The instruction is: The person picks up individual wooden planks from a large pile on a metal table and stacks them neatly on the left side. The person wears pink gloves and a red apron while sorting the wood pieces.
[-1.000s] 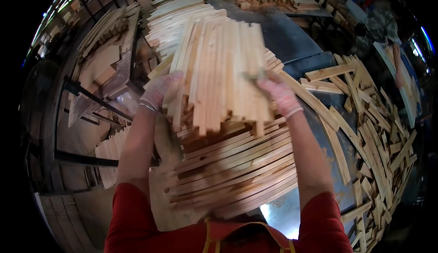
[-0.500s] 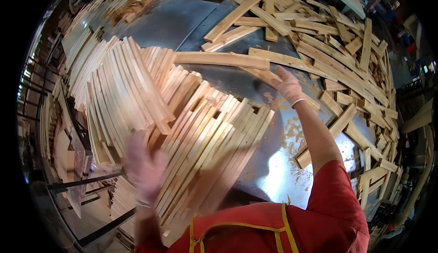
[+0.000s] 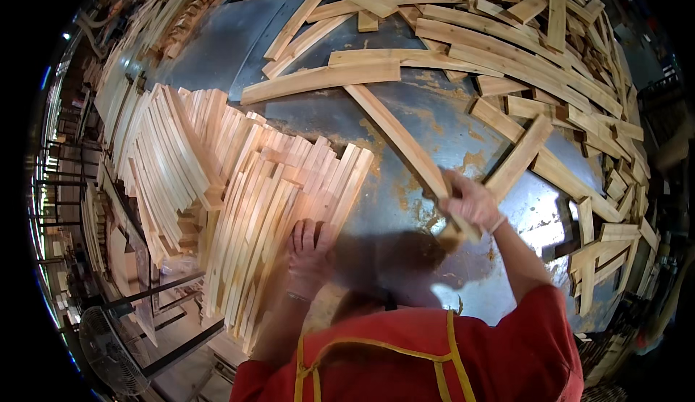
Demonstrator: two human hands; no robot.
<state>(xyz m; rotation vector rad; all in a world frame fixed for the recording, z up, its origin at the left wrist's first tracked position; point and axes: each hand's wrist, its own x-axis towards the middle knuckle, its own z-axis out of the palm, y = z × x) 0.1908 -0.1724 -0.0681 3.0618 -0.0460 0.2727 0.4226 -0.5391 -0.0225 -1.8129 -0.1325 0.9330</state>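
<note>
Slats left, boards right

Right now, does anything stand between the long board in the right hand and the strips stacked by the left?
Nothing visible does: between the long board and the stacked strips lies brown-patched metal tabletop. Another board lies by the long one's far end; the right hand grips the near end.

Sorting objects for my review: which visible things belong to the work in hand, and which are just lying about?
In use:
wooden slat held by right hand
slat stack under left hand
metal tabletop
loose slats, likely

Apparently just about:
cage fan
black metal bar
</note>
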